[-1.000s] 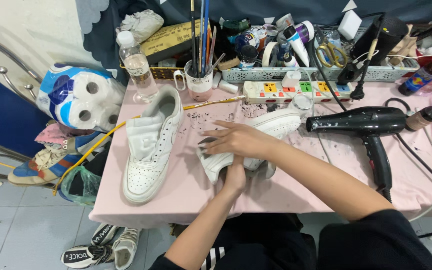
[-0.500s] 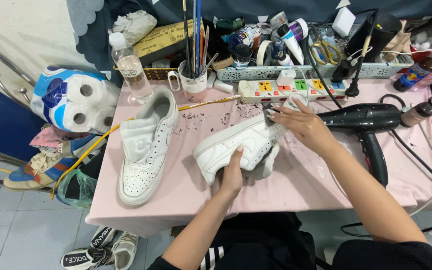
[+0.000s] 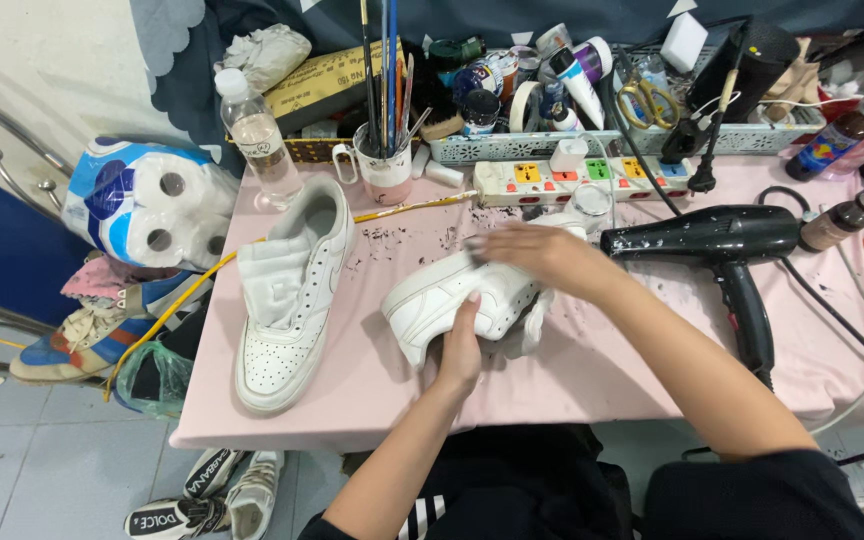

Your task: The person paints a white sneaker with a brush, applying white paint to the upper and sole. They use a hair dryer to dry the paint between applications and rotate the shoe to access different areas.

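Across the frame: pink-covered table [image 3: 592, 380], cluttered along far edge, specks of dark debris near centre.

Off table's left edge: pack of toilet rolls [image 3: 147, 205] in blue-and-white wrap, worn shoes heaped below it on tiled floor.

Right of centre on table: black hair dryer [image 3: 717, 240], lying flat, handle pointing near, cord trailing off right.

Left of centre: white sneaker [image 3: 287, 300], sole down, toe pointing near, tongue pulled open, untouched, well apart from both hands.

Centre: second white sneaker [image 3: 452, 300], tipped on its side, toe to left. Left hand [image 3: 460, 350] under and against near side of it, fingers [image 3: 470, 305] closed up onto sole edge, gripping shoe. Right hand [image 3: 532, 250] laid flat over far, upper part of same shoe, fingers stretched out, pressing rather than curled; blurred, so cannot tell whether anything lies beneath palm. White cloth [image 3: 532, 325] bunched just under shoe's heel end.

Far edge, centre: white power strip [image 3: 582, 180] with coloured switches, plug seated at right end.

Far left: clear plastic bottle [image 3: 257, 135], upright, white cap.

Beside it: white mug [image 3: 384, 170] holding upright paintbrushes.

Far right of centre, in basket: yellow-handled scissors [image 3: 642, 100].
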